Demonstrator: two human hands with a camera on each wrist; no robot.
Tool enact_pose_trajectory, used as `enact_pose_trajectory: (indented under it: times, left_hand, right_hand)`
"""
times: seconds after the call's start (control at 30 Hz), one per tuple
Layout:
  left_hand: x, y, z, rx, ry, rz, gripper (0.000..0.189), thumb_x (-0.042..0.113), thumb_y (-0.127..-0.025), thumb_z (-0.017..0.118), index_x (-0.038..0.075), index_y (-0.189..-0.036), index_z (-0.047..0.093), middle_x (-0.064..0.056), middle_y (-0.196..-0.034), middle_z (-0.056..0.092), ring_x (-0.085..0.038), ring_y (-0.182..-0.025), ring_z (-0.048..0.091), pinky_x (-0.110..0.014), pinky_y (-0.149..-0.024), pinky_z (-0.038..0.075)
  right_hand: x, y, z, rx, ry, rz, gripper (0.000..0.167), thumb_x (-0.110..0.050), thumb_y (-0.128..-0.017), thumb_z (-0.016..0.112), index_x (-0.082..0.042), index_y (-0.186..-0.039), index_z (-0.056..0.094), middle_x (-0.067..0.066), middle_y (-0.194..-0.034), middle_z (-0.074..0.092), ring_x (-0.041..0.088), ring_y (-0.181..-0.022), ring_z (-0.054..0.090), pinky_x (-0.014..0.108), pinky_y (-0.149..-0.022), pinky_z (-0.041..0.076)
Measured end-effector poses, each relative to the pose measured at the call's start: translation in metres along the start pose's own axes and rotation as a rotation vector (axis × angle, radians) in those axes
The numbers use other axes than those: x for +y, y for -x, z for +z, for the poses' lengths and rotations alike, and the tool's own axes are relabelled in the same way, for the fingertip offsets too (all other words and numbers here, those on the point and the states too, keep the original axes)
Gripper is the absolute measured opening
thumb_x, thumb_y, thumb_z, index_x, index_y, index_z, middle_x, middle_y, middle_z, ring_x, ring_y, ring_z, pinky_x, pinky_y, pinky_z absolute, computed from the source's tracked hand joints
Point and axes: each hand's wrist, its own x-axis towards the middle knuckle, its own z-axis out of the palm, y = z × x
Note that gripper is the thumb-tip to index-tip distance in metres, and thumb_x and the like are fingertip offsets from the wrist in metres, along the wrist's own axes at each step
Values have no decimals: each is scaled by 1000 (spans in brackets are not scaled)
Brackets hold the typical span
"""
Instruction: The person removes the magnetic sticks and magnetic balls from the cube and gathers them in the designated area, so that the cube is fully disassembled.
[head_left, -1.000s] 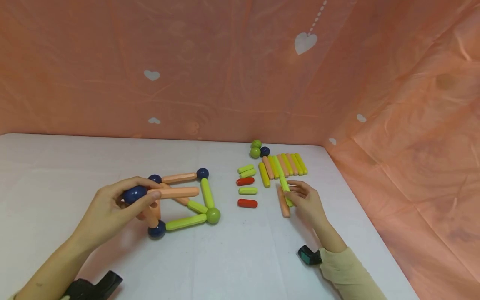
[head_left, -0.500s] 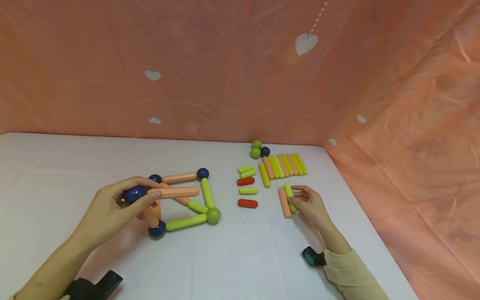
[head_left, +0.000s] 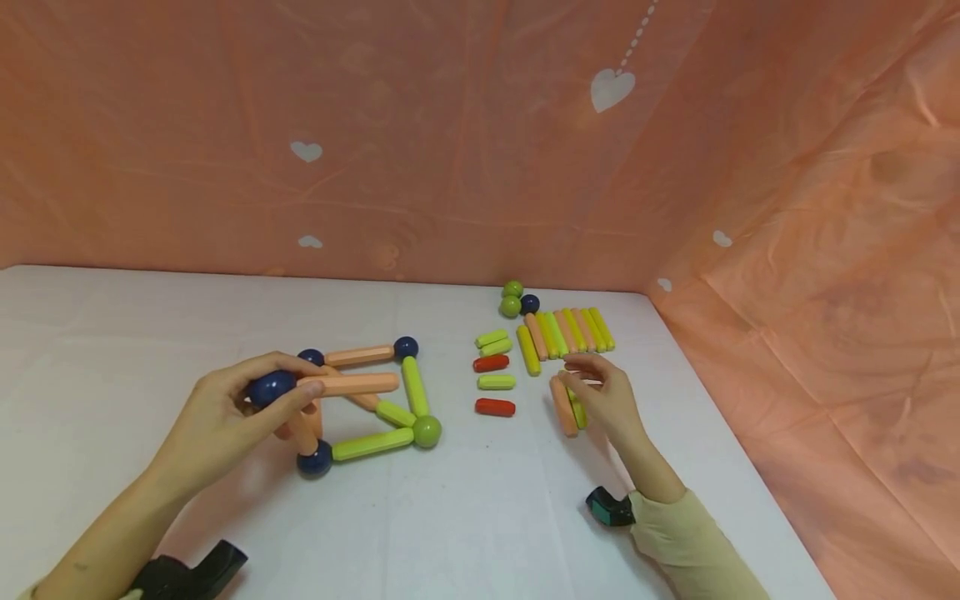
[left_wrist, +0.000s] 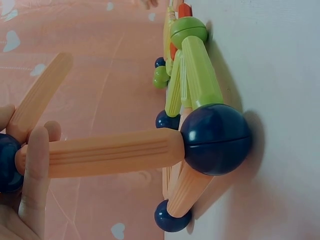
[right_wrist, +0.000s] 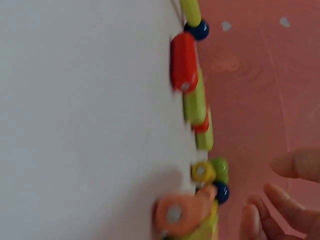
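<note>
My left hand [head_left: 202, 425] pinches a dark blue ball [head_left: 272, 389] at the top of a frame of magnetic rods and balls. From that ball an orange rod [head_left: 363, 383] points right in the air. Another orange rod [left_wrist: 110, 152] slopes down to a blue ball [left_wrist: 216, 140] on the table. The base has orange and light green rods, blue corner balls and a green ball [head_left: 427, 431]. My right hand [head_left: 611, 404] hovers over an orange rod [head_left: 562, 407] and a light green rod [head_left: 577, 412] lying side by side; its fingers and thumb stand apart with nothing between them.
Yellow, orange and green rods [head_left: 572, 331] lie in a row at the back right. Beside them are two green balls [head_left: 510, 306] and a blue ball [head_left: 530, 303]. Short green and red rods [head_left: 495, 407] lie mid-table. An orange cloth [head_left: 450, 150] hangs behind.
My right hand has drawn a light green rod toward me, laid it beside the orange rod and released it. My left hand and the frame stay still.
</note>
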Motion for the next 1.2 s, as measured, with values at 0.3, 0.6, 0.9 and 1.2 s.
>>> enact_pose_trajectory:
  times: [0.3,0.6,0.9,1.2]
  left_hand:
    - [4,1,2,9,-10,-10,16,15,-92,65,12,-108,66,1,-80,70,-13,-65,63,-28,-53,55]
    - [8,1,7,21,-28,-43,17,21,-91,67,15,-107,67,-1,-77,67,-16,-59,61,-30,-51,53]
    - [8,1,10,44,-59,-65,18,23,-90,68,15,-107,67,1,-78,68,-13,-64,60,-29,-51,52]
    - [11,-1,12,49,-66,-64,20,25,-90,69,16,-108,67,-1,-76,67,-11,-73,59,-27,-53,52]
  right_hand:
    - [-43,4,34,-140,-177,-112,33,-17,-92,65,1,-120,61,15,-117,64,26,-105,59,18,-79,50]
    - [-66,9,51,-274,-273,-232,29,-14,-91,66,-1,-117,63,16,-110,66,18,-95,63,24,-80,53]
    - [-88,21,71,-473,-295,-362,36,-12,-90,67,-2,-124,60,12,-122,63,18,-103,63,25,-80,54]
    - [-97,26,82,-597,-382,-466,37,-10,-90,67,1,-124,59,15,-125,60,16,-105,62,28,-88,54]
